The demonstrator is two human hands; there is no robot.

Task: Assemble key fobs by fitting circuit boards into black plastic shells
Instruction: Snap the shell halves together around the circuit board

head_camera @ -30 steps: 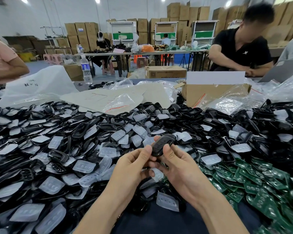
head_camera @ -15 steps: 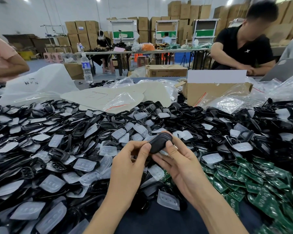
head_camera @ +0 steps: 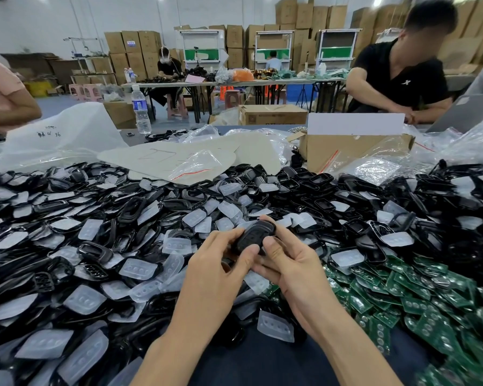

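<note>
**Head view**

- Item: key fob (head_camera: 255, 236), black, closed shell with faint button outlines on the face turned toward the camera. It is held above the heap at the middle of the desk, clear of the parts below.
- Orientation: the long axis runs diagonally. The near end is low and to the left; the far end is raised, pointing up and to the right, away from the wearer.
- Hands: the left hand (head_camera: 218, 263) grips the lower left end, fingers curled behind and thumb on the near face. The right hand (head_camera: 293, 263) grips the upper right end, index finger over the top and thumb beside the left thumb.
- Surroundings: black shells (head_camera: 67, 218) mixed with translucent button pads (head_camera: 140, 268) cover the left and centre. Green circuit boards (head_camera: 402, 288) are heaped on the right, beside the right wrist.
- Far side: plastic bags (head_camera: 195, 165), a cardboard box (head_camera: 346, 151) and a water bottle (head_camera: 140, 110).
- Open room: the bare dark desk (head_camera: 262, 363) shows only between the forearms. The desk edges are hidden under parts.
- Change from half a second ago: the fob has the same place and tilt. The hands have drawn closer, and the thumbs now sit side by side.
</note>
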